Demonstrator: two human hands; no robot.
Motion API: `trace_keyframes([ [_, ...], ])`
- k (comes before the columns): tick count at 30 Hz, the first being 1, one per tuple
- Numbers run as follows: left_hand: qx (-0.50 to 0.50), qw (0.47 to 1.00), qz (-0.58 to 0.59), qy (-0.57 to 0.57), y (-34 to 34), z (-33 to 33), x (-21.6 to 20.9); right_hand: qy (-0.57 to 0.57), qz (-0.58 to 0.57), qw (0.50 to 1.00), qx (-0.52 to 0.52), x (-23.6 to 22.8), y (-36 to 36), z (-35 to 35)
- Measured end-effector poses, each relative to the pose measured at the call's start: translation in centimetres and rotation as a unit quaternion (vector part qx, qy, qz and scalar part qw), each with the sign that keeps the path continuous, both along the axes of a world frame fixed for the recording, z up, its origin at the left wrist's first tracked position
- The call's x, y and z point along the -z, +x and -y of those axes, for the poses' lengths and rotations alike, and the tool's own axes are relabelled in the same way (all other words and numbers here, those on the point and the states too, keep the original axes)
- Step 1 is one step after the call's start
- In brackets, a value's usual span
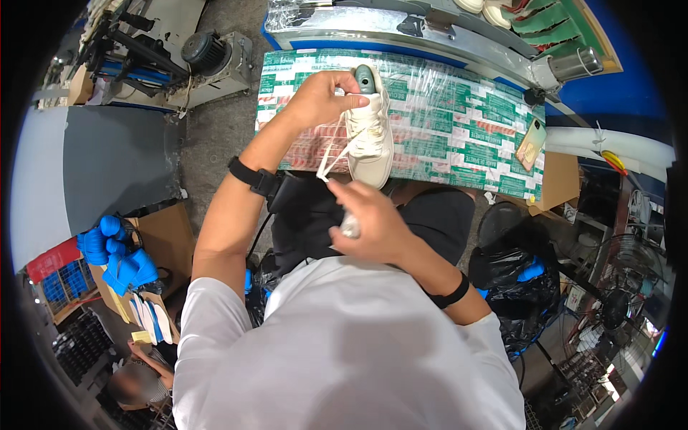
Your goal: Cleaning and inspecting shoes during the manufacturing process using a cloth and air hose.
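A cream lace-up shoe (373,154) lies on a board wrapped in clear film, its toe toward me. A dark green shoe last (365,79) fills its opening. My left hand (326,100) is closed on the shoe at the tongue and collar, thumb and fingers pinching the edge. White laces (334,159) trail from the eyelets down to the fingertips of my right hand (374,223). That hand is closed around a small whitish, shiny thing (350,226), too hidden to name. Whether its index finger touches the laces, I cannot tell.
A phone (531,145) lies at the right end of the wrapped board (444,122). Beyond runs a metal-edged machine bench (401,29). Black bags (512,272) stand at right, a fan (615,308) beyond them. Blue rolls (118,251) sit at left; another person (136,380) is lower left.
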State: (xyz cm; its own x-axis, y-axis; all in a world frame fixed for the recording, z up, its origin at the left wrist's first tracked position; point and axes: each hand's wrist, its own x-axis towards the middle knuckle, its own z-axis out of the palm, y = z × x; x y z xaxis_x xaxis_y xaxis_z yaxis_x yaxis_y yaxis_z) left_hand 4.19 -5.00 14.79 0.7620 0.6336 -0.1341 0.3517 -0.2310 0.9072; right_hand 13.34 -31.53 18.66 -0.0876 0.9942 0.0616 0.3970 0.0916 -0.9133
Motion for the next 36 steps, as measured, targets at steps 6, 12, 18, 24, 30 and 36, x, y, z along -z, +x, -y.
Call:
trace_keyframes([
  [6,-0.041,0.997,-0.012,0.065,1.0,1.6,0.4,0.145,0.225,0.949,0.166,3.3,6.1,-3.6],
  [12,-0.062,0.996,0.063,-0.023,0.6,2.7,0.6,0.141,0.320,0.931,0.102,3.0,8.5,-1.0],
  [18,-0.066,0.994,0.083,0.002,2.8,4.3,1.7,0.078,0.296,0.944,0.124,1.7,8.5,0.2],
  [24,-0.060,0.982,0.070,0.164,1.4,5.4,0.9,0.144,0.276,0.938,0.153,3.5,6.8,-1.2],
  [30,-0.104,0.985,0.067,0.117,-0.4,4.8,1.2,0.083,0.304,0.942,0.117,0.9,7.2,2.9],
  [36,-0.088,0.992,0.028,0.086,0.6,4.7,1.1,0.038,0.259,0.957,0.127,0.6,8.7,5.9],
])
